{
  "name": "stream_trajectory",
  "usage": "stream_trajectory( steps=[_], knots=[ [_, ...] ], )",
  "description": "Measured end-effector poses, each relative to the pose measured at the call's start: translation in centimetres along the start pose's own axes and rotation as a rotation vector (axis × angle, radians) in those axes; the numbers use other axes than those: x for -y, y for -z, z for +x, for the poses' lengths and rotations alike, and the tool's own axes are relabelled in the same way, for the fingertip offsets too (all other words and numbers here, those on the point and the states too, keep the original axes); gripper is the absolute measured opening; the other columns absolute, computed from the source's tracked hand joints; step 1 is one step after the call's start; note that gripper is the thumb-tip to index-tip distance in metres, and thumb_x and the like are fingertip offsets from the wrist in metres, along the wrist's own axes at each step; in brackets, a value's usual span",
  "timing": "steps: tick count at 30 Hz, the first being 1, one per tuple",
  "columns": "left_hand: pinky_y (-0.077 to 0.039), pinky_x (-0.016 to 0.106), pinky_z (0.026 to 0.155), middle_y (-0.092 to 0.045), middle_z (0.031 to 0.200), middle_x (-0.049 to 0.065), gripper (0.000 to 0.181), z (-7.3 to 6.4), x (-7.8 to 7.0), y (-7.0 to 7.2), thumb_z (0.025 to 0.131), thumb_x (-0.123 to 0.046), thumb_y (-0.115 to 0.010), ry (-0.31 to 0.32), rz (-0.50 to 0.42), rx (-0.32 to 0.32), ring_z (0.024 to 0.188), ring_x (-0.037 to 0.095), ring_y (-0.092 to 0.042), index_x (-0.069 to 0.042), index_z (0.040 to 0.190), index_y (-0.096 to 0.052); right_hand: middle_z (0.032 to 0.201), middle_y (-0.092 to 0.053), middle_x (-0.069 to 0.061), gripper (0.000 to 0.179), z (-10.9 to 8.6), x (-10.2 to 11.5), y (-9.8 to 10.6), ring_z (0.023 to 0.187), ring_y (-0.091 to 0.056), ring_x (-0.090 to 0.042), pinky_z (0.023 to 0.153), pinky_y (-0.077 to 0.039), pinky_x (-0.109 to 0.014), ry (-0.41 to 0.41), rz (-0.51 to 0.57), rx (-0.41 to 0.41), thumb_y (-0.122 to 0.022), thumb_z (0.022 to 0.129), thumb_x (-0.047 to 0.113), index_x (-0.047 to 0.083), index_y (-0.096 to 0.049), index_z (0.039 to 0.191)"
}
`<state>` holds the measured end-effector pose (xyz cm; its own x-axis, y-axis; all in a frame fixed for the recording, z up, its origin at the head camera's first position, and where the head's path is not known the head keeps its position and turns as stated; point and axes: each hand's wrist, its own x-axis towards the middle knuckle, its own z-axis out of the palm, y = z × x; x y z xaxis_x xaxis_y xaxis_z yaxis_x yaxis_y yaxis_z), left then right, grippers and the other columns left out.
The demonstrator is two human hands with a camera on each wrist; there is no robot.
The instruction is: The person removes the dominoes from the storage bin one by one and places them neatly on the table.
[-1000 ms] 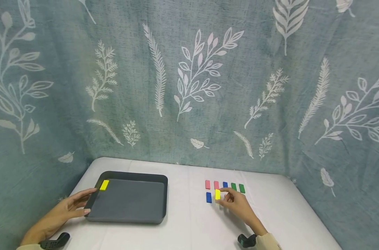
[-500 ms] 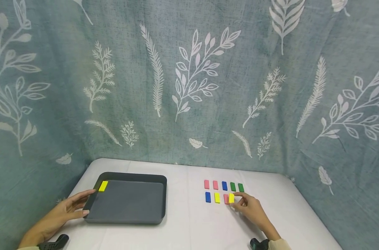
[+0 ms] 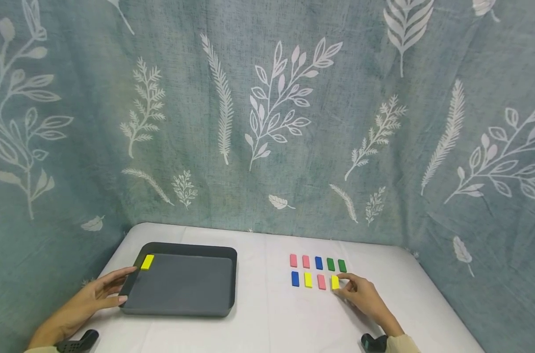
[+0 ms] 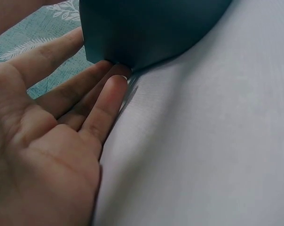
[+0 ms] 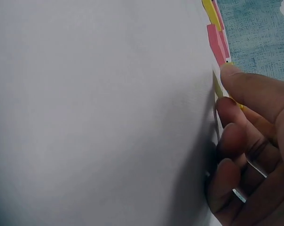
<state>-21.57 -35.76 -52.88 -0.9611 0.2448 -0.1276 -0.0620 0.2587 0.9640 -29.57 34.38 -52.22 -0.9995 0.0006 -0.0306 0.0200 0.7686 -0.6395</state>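
Observation:
A dark grey tray point(image 3: 183, 284) lies at the left of the table, with one yellow block point(image 3: 147, 262) in its far left corner. My left hand point(image 3: 92, 296) touches the tray's left side with fairly straight, spread fingers; the left wrist view shows fingertips against the tray's outer wall point(image 4: 137, 33). On the right, my right hand point(image 3: 360, 294) pinches another yellow block point(image 3: 335, 282) between thumb and fingers, at the right end of the front row. A pink block point(image 3: 321, 282) sits just left of it. In the right wrist view the fingers mostly hide the pinched block.
The front row also has a blue block point(image 3: 295, 279) and a yellow one point(image 3: 308, 280). Behind it stands a row with pink point(image 3: 293, 260), blue point(image 3: 318, 263) and green blocks point(image 3: 342, 265). A patterned curtain point(image 3: 267, 122) surrounds the white table point(image 3: 267, 323).
My right hand has carried the yellow block rightward, from over the front row's middle to its right end, uncovering the yellow and pink blocks there. My left hand has stayed at the tray.

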Motion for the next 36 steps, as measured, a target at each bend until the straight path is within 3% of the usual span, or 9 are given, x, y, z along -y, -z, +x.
stream_trajectory(
  steps=[10, 13, 16, 19, 23, 26, 31, 36],
  knots=[
    [-0.046, 0.032, 0.096, -0.039, 0.15, -0.007, 0.073, -0.1, -0.1, 0.2, 0.102, -0.017, -0.065, -0.003, -0.027, 0.006, 0.121, -0.002, -0.05, -0.008, 0.163, -0.025, 0.079, -0.061, -0.003, 0.053, 1.1, -0.1, 0.0, 0.067, -0.055, -0.019, 0.057, -0.045, -0.03, -0.018, -0.016, 0.052, -0.083, 0.088, 0.027, 0.005, -0.066, 0.133],
    [-0.046, 0.034, 0.097, -0.038, 0.153, -0.002, 0.073, -0.1, -0.1, 0.2, 0.102, -0.017, -0.065, -0.002, -0.026, 0.004, 0.122, 0.0, -0.05, -0.008, 0.163, -0.026, 0.08, -0.061, -0.003, 0.054, 1.3, -0.1, -0.1, 0.067, -0.055, -0.019, 0.057, -0.045, -0.031, -0.034, -0.017, 0.058, -0.083, 0.087, 0.026, 0.006, -0.066, 0.134],
    [-0.043, 0.042, 0.1, -0.032, 0.159, 0.01, 0.073, -0.1, -0.1, 0.2, 0.101, -0.017, -0.065, -0.007, -0.015, 0.004, 0.124, 0.005, -0.048, -0.009, 0.163, -0.026, 0.08, -0.061, -0.004, 0.055, 1.3, 0.1, -0.1, 0.067, -0.055, -0.019, 0.058, -0.045, -0.031, -0.049, -0.016, 0.065, -0.083, 0.088, 0.026, 0.006, -0.065, 0.135],
    [-0.042, 0.044, 0.1, -0.032, 0.16, 0.007, 0.072, -0.1, 0.0, 0.3, 0.102, -0.017, -0.064, -0.016, -0.018, 0.014, 0.125, 0.006, -0.048, -0.01, 0.163, -0.026, 0.08, -0.06, -0.004, 0.055, 1.0, 0.7, 0.0, 0.067, -0.054, -0.019, 0.058, -0.044, -0.032, -0.056, -0.016, 0.075, -0.082, 0.089, 0.025, 0.005, -0.063, 0.137],
    [-0.039, 0.052, 0.104, -0.03, 0.16, 0.008, 0.071, -0.2, 0.2, 0.2, 0.103, -0.017, -0.063, -0.009, -0.031, 0.019, 0.138, 0.026, -0.038, -0.011, 0.163, -0.026, 0.079, -0.06, -0.004, 0.056, 0.6, 1.0, 0.1, 0.066, -0.054, -0.019, 0.058, -0.044, -0.032, -0.051, -0.022, 0.081, -0.081, 0.09, 0.021, 0.004, -0.061, 0.139],
    [-0.035, 0.06, 0.105, -0.024, 0.162, 0.019, 0.072, -0.2, 0.3, 0.1, 0.102, -0.018, -0.064, 0.0, -0.024, 0.016, 0.142, 0.042, -0.027, -0.01, 0.163, -0.027, 0.08, -0.061, -0.004, 0.057, 0.5, 0.8, 0.1, 0.066, -0.055, -0.019, 0.057, -0.045, -0.032, -0.056, -0.019, 0.076, -0.081, 0.089, 0.021, 0.006, -0.06, 0.14],
    [-0.037, 0.059, 0.104, -0.022, 0.164, 0.02, 0.073, 0.0, 0.4, 0.1, 0.102, -0.02, -0.065, 0.014, -0.021, 0.013, 0.14, 0.039, -0.03, -0.011, 0.163, -0.027, 0.085, -0.063, -0.003, 0.058, 0.9, 1.5, 0.0, 0.068, -0.056, -0.019, 0.057, -0.047, -0.031, -0.014, 0.001, 0.04, -0.08, 0.091, 0.021, 0.009, -0.058, 0.143],
    [-0.04, 0.05, 0.103, -0.026, 0.163, 0.017, 0.072, 0.4, 0.3, 0.2, 0.102, -0.02, -0.065, 0.011, -0.016, 0.002, 0.132, 0.019, -0.044, -0.012, 0.163, -0.028, 0.086, -0.064, -0.001, 0.055, 1.6, 3.3, -0.5, 0.069, -0.055, -0.018, 0.056, -0.046, -0.029, 0.084, 0.021, 0.011, -0.078, 0.093, 0.021, 0.009, -0.059, 0.143]
  ],
)
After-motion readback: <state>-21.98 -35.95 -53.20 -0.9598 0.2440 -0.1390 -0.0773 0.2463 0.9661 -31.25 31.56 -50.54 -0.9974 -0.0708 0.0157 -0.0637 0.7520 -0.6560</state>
